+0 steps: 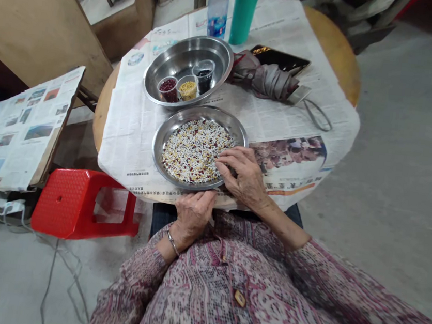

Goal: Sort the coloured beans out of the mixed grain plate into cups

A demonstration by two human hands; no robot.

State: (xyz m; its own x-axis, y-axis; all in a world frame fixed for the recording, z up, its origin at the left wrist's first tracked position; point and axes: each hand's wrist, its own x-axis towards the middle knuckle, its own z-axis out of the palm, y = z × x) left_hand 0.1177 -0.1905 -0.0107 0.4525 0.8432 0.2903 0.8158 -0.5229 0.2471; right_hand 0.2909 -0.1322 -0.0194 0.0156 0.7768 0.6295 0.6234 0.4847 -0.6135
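head view: right hand (242,174) loosely open over mixed grains (194,151) in a steel dish (159,147); left hand (193,212) curled at the bench (343,57) edge, grip impossible to tell.

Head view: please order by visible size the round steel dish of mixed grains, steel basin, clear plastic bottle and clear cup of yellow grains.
1. Steel dish and steel basin: too close to rank, as the dish is nearer the camera.
2. Clear plastic bottle.
3. Clear cup of yellow grains.
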